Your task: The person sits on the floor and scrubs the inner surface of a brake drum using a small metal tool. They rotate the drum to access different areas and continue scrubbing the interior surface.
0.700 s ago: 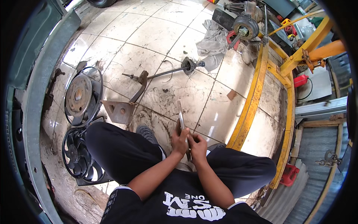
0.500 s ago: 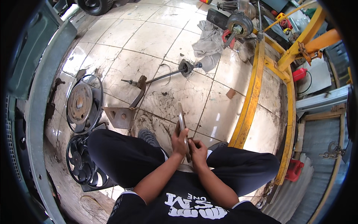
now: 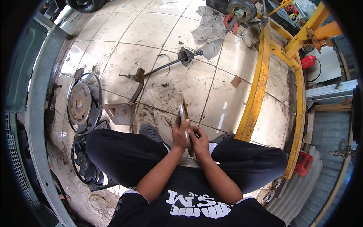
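Between my knees I hold a flat metal disc (image 3: 182,109) upright, seen almost edge-on, so its exact kind does not show. My left hand (image 3: 180,134) is closed round its left side, with the thumb over the shiny rim. On the opposite face, my right hand (image 3: 199,143) has its fingers bent against the disc, which hides part of the grip. Ahead on the tiled floor lies a long metal shaft (image 3: 166,66) with a dark flange (image 3: 185,56). Nearer, a rusty pedal bracket (image 3: 120,112) rests left of the disc.
To the left, a rusty round plate (image 3: 80,104) leans inside a black fan shroud (image 3: 100,96), above a black fan (image 3: 81,159). A yellow steel frame (image 3: 257,87) stands at right. Grey rags (image 3: 208,30) lie ahead, and a red container (image 3: 303,163) sits at lower right.
The floor parts now appear higher in the view. The disc has turned slightly, showing more of its right face, and my right fingers have shifted up along it. Both hands keep hold.
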A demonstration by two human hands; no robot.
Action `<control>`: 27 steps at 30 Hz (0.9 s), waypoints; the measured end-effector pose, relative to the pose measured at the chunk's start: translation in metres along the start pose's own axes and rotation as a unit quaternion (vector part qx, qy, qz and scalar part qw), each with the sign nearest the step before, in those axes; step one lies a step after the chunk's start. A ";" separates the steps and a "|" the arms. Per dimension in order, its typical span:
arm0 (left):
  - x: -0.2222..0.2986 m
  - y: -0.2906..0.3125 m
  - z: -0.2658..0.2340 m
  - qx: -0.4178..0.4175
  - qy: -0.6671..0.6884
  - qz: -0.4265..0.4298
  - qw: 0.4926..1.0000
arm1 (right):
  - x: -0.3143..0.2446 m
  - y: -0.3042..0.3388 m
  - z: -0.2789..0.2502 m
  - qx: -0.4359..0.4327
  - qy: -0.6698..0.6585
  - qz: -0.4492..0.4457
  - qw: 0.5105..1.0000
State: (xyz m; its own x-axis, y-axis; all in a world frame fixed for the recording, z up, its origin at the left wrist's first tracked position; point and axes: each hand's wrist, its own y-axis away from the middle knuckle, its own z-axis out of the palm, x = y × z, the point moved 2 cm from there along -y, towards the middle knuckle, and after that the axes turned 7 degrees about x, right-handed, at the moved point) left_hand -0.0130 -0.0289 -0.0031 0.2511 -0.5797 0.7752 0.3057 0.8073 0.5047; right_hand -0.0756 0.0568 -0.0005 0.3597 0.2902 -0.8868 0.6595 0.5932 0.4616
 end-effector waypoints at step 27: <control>0.000 -0.015 -0.005 0.086 0.016 -0.008 0.996 | -0.003 -0.003 -0.002 0.034 0.079 -0.002 0.996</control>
State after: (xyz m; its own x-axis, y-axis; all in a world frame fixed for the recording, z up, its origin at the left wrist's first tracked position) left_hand -0.0126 -0.0415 -0.0127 0.2772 -0.5936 0.7555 0.1496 0.8034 0.5763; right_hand -0.0803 0.0556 0.0005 0.2516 0.4055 -0.8788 0.7058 0.5444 0.4533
